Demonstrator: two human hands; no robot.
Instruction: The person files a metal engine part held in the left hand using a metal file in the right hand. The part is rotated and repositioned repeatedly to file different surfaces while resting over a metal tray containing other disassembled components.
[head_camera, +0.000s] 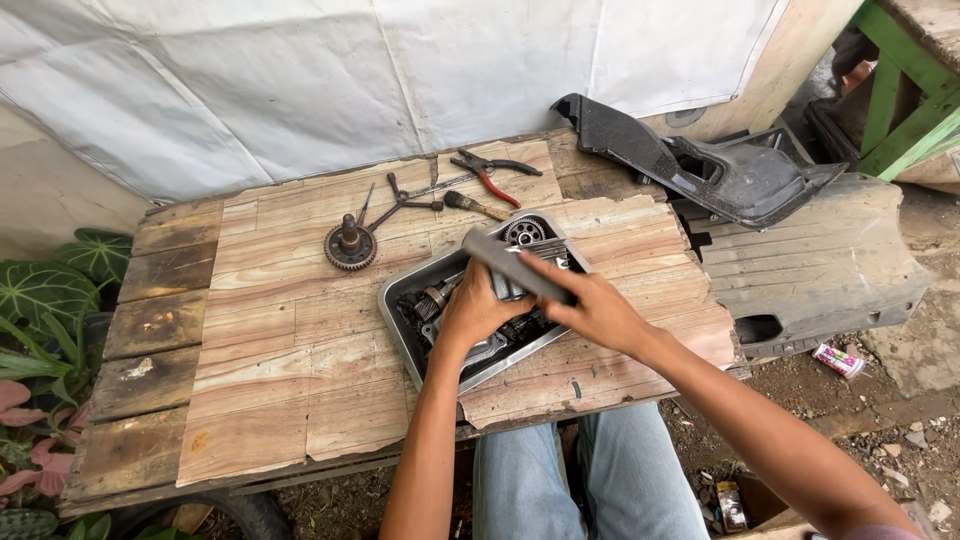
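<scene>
Hands (480, 305) (600, 310) grip a flat grey bar (510, 262) over a metal tray (400, 300).

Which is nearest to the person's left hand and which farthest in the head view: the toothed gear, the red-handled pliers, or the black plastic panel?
From the left hand, over the metal tray:
1. Toothed gear, up and to the left on the wooden table.
2. Red-handled pliers, near the table's far edge.
3. Black plastic panel, far right, beyond the table corner.

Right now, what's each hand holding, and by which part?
Right hand grips a flat grey bar-shaped tool by its near end, held over the metal tray. Left hand rests on the parts in the tray; what it grips cannot be told.
</scene>
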